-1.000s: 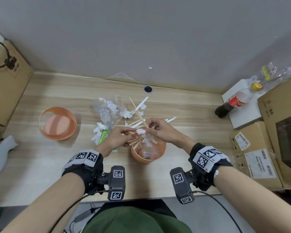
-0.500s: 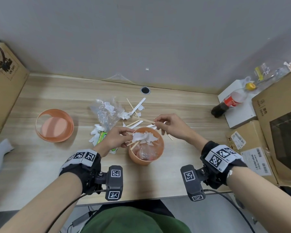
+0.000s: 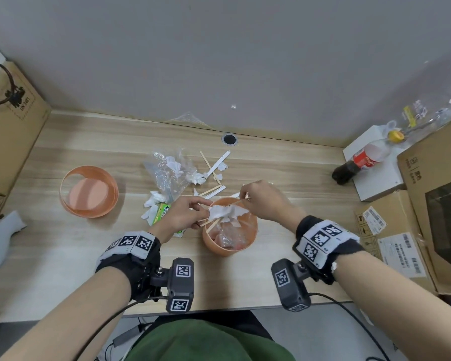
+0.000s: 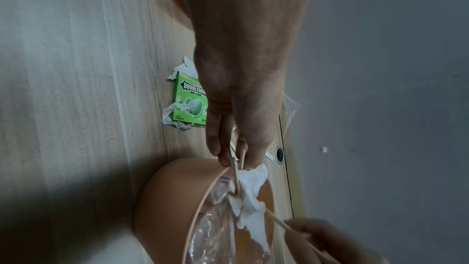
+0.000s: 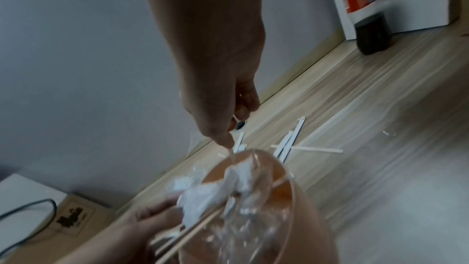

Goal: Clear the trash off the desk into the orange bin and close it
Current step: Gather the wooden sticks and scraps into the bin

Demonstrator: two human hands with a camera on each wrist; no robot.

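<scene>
The orange bin point(image 3: 220, 247) stands at the desk's near middle, holding clear plastic and a white tissue point(image 3: 225, 211). My left hand point(image 3: 186, 213) pinches a bundle of wooden sticks point(image 4: 237, 165) and white tissue at the bin's left rim point(image 4: 203, 198). My right hand point(image 3: 261, 200) pinches one thin wooden stick point(image 3: 238, 201) over the bin's far rim; its tip points into the bin point(image 5: 299, 208). The orange lid point(image 3: 89, 191) lies upside down at the left. More sticks, paper strips point(image 3: 219, 162), tissues, a clear bag point(image 3: 168, 173) and a green gum box point(image 4: 190, 99) lie behind the bin.
Cardboard boxes point(image 3: 8, 131) stand at the left edge and at the right point(image 3: 432, 201). A cola bottle point(image 3: 362, 161) lies on a white box at the back right. A cable hole point(image 3: 229, 139) sits near the wall. A white object point(image 3: 0, 238) lies at the near left.
My right hand has swung back from the sticks on the desk to the bin's far rim with one stick pinched. My left hand has stayed at the bin's left rim with its bundle.
</scene>
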